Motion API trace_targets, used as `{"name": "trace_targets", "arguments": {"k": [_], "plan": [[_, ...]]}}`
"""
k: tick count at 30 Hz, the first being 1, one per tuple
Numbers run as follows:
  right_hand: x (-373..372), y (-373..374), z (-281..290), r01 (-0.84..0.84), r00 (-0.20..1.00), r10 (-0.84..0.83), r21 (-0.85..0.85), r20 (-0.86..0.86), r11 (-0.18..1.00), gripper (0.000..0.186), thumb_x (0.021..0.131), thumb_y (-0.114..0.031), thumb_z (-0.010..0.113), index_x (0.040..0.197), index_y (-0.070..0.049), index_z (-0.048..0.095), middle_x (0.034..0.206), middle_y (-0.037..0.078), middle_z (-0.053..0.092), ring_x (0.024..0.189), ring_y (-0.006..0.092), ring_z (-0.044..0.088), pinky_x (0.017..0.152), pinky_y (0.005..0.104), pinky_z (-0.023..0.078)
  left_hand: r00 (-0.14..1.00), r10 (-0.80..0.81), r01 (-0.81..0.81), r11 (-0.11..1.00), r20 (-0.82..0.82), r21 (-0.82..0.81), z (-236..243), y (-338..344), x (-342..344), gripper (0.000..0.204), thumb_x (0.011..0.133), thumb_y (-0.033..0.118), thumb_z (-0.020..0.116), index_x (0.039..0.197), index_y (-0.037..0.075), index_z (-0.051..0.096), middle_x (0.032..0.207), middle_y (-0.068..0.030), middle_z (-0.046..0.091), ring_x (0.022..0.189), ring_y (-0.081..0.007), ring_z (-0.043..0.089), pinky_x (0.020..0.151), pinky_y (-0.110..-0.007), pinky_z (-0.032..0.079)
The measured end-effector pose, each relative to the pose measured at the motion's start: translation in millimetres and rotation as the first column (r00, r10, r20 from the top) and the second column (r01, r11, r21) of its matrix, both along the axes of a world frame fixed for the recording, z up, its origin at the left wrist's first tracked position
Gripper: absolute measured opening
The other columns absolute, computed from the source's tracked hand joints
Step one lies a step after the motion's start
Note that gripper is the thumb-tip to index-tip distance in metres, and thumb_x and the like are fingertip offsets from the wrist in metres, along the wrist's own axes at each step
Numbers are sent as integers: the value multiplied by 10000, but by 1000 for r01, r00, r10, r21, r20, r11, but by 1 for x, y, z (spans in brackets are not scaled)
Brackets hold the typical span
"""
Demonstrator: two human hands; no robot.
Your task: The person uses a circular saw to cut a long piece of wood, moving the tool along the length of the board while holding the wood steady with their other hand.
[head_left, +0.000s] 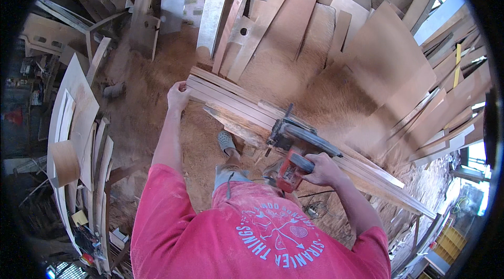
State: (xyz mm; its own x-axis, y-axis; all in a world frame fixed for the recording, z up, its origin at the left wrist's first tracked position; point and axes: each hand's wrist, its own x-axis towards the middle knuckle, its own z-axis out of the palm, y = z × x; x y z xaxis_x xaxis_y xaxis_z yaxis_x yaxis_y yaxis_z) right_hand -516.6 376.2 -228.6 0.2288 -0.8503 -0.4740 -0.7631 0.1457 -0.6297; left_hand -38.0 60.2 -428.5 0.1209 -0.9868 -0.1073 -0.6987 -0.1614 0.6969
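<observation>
Leaning boards (294, 22) wall off far side; sawdust floor (142, 111) left of plank stack (236, 103) open.

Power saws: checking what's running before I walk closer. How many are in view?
1. A red and grey circular saw sits on the stack of long boards, gripped by the right hand. The left hand steadies the boards' far end. Others may lie hidden among the clutter.

Red-and-black saw (292, 154), tan planks (231, 100), pink shirt (210, 237)

Rough matt wooden planks (231, 101), glossy red plastic-and-metal saw (292, 154), powdery sawdust floor (157, 100).
</observation>
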Motion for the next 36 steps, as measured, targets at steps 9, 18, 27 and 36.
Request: {"name": "trace_targets", "arguments": {"k": [9, 18, 27, 36], "plan": [[35, -39, 6, -61, 997, 61, 9, 38, 998, 404, 723, -284, 843, 973, 2, 707, 872, 278, 694, 893, 483, 674, 783, 510, 548, 994, -5, 9, 999, -105, 37, -12, -6, 13, 415, 815, 169, 717, 1208, 46, 763, 1105, -124, 797, 1007, -212, 763, 931, -343, 582], [72, -74, 5, -39, 998, 33, 85, 62, 996, 385, 691, -153, 756, 1039, 5, 711, 920, 290, 696, 927, 491, 673, 843, 517, 551, 989, -27, 37, 997, -147, 65, -17, -14, 27, 435, 804, 172, 743, 1220, 46, 764, 1093, -109, 798, 985, -185, 759, 931, -321, 582], [116, -113, -8, -77, 991, 67, 77, 118, 994, 300, 700, -139, 748, 953, 5, 676, 841, 257, 669, 809, 451, 658, 750, 473, 524, 968, -36, 67, 991, -250, 115, -26, -23, 42, 423, 808, 126, 728, 1224, 65, 767, 1069, -74, 796, 956, -149, 740, 921, -307, 581], [163, -152, -11, -123, 988, 111, 110, 111, 986, 370, 699, -168, 753, 1010, 5, 648, 930, 274, 689, 969, 486, 665, 860, 530, 533, 947, -124, 165, 979, -295, 119, -32, -31, 57, 461, 806, 120, 721, 1263, 75, 753, 1094, -103, 794, 972, -188, 757, 925, -340, 596]]}}
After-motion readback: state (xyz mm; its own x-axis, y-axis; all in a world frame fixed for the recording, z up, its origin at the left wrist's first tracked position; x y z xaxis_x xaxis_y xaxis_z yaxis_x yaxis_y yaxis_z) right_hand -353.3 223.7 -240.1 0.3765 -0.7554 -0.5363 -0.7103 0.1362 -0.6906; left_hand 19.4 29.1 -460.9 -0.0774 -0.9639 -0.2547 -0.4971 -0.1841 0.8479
